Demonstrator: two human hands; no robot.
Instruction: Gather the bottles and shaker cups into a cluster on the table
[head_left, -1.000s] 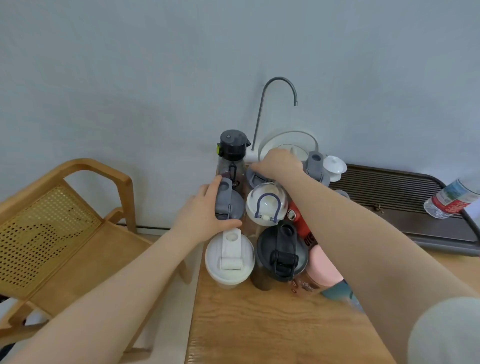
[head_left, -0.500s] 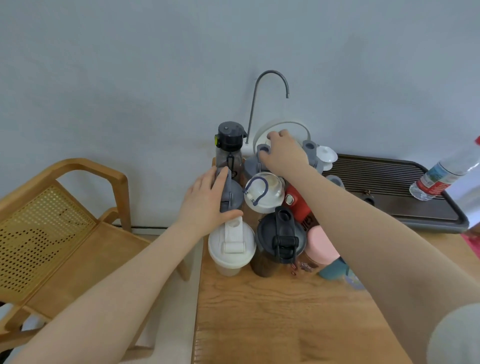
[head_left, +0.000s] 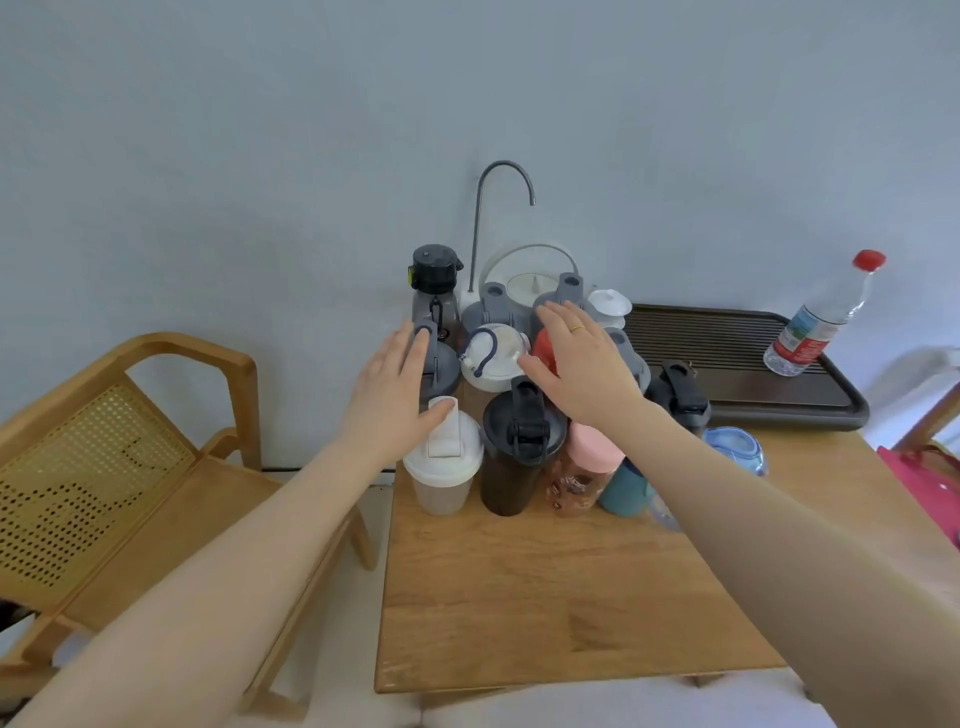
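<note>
Several bottles and shaker cups stand packed together at the far left of the wooden table (head_left: 571, 597). In front are a white-lidded shaker (head_left: 443, 467), a black shaker (head_left: 519, 447), a pink-capped bottle (head_left: 584, 467) and a teal bottle (head_left: 626, 488). Behind them stand a white-lidded cup with a blue loop (head_left: 491, 356), a grey-lidded cup (head_left: 441, 364) and a tall black-capped bottle (head_left: 435, 283). My left hand (head_left: 397, 395) hovers flat, fingers apart, over the grey-lidded cup. My right hand (head_left: 582, 369) hovers with spread fingers above a red bottle (head_left: 545, 348). Neither hand grips anything.
A dark slatted tray (head_left: 727, 364) lies at the back right with a clear red-capped water bottle (head_left: 821, 317) leaning on it. A white kettle (head_left: 530, 275) and a grey gooseneck spout (head_left: 498, 208) stand against the wall. A wooden cane chair (head_left: 104, 467) is at the left.
Both hands have let go of the lids and pulled back toward me with fingers spread. The right hand left the back grey cups and now hovers over the red bottle.
</note>
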